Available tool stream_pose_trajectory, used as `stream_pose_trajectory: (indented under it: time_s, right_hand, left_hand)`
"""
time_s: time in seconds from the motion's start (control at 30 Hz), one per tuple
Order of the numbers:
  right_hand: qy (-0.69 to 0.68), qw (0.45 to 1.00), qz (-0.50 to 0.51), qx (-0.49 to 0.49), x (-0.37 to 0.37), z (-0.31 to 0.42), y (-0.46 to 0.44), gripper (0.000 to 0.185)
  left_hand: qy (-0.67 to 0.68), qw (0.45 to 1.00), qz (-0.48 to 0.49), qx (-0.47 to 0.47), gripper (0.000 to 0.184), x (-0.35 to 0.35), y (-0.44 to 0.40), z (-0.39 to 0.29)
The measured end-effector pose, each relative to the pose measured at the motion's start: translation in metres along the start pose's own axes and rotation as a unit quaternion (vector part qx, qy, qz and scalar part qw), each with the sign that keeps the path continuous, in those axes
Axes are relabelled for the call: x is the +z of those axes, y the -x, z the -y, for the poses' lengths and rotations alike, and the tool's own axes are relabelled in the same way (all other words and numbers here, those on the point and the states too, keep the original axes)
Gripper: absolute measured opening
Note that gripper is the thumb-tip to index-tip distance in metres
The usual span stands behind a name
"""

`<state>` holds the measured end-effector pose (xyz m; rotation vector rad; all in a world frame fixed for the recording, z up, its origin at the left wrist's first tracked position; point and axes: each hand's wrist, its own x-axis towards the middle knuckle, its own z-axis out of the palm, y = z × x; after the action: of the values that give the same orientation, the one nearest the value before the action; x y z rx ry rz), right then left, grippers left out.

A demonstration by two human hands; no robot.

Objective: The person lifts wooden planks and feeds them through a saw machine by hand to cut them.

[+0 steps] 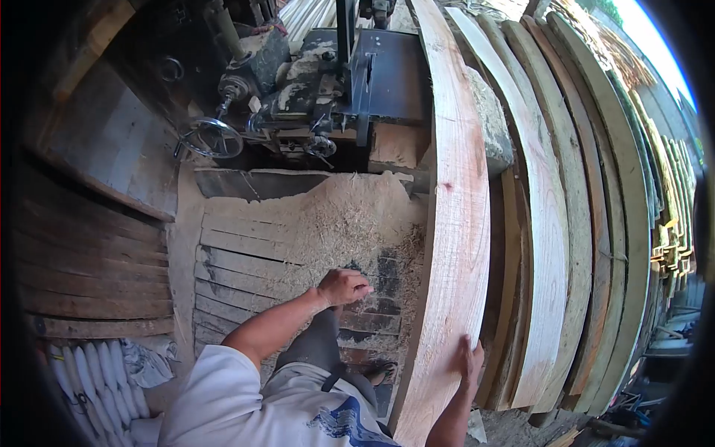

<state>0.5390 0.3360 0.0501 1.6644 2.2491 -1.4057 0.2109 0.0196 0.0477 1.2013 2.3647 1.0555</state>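
A long, pale, freshly sawn plank (456,223) runs from the bottom of the view up past the right side of a bandsaw table (398,78). My right hand (469,361) holds the plank's right edge near its close end, the thumb side on the upper face and part of the grip hidden. My left hand (345,287) is apart from the plank, over the dusty slatted floor in front of my leg. Its fingers are curled in, and nothing shows in them. The saw blade guard (345,33) stands upright beside the table.
Several long boards (562,194) lean side by side to the right. Sawdust (346,212) is heaped below the machine, over wooden slats (242,261). A chrome handwheel (212,138) sticks out at the left. White sacks (93,380) lie at lower left.
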Motion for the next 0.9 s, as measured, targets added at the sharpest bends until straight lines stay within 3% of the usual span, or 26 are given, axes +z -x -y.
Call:
stream_pose_trajectory:
  time_s: [0.07,0.17,0.23,0.37,0.43,0.53,0.57,0.63,0.67,0.7,0.73,0.8,0.83,0.87,0.9]
  right_hand:
    - [-0.011,0.998,-0.011,0.065,0.008,0.024,-0.023,0.075]
    - [0.02,0.998,-0.004,0.06,0.01,0.053,-0.02,0.074]
    - [0.024,0.999,-0.03,0.026,0.012,0.035,-0.023,0.071]
    - [0.007,0.997,-0.075,-0.01,0.021,0.027,-0.027,0.077]
    - [0.051,0.992,-0.114,-0.034,0.02,0.002,-0.034,0.083]
    - [0.082,0.992,-0.091,0.006,0.014,0.008,-0.03,0.087]
    - [0.08,0.991,-0.107,0.0,0.016,0.005,-0.032,0.086]
    - [0.078,0.988,-0.134,-0.008,0.018,-0.004,-0.035,0.086]
    - [0.084,0.988,-0.126,0.002,0.018,-0.006,-0.039,0.076]
    - [0.091,0.989,-0.118,0.014,0.014,-0.006,-0.036,0.066]
    - [0.096,0.989,-0.111,0.031,0.014,-0.003,-0.023,0.056]
    - [0.083,0.99,-0.074,0.086,0.012,0.014,-0.019,0.061]
    - [0.065,0.993,-0.078,0.054,0.012,0.003,-0.021,0.06]
    - [0.05,0.996,-0.076,0.018,0.01,-0.023,-0.027,0.06]
    - [0.108,0.988,-0.106,-0.014,0.01,-0.036,-0.03,0.058]
  left_hand:
    - [-0.016,0.998,-0.059,-0.029,0.022,-0.052,-0.051,0.054]
    - [-0.079,0.989,-0.118,-0.048,0.022,-0.13,-0.128,0.13]
    - [-0.145,0.974,-0.164,0.055,0.023,-0.172,-0.177,0.179]
    - [-0.259,0.944,-0.09,0.186,0.029,-0.229,-0.255,0.258]
    - [-0.316,0.918,-0.031,0.237,0.032,-0.246,-0.282,0.28]
    - [-0.351,0.895,0.025,0.273,0.038,-0.243,-0.307,0.304]
    - [-0.403,0.867,0.029,0.292,0.042,-0.237,-0.311,0.31]
    - [-0.381,0.88,-0.024,0.284,0.04,-0.222,-0.32,0.322]
    - [-0.368,0.885,-0.049,0.281,0.039,-0.213,-0.323,0.326]
    - [-0.273,0.919,-0.207,0.197,0.037,-0.204,-0.329,0.314]
    - [-0.253,0.924,-0.272,0.094,0.035,-0.198,-0.333,0.306]
    - [-0.202,0.89,-0.393,-0.11,0.03,-0.192,-0.346,0.289]
    - [-0.09,0.851,-0.51,-0.087,0.023,-0.194,-0.339,0.277]
    - [-0.137,0.811,-0.561,-0.09,0.029,-0.192,-0.325,0.265]
    - [-0.042,0.788,-0.597,-0.147,0.039,-0.177,-0.307,0.267]
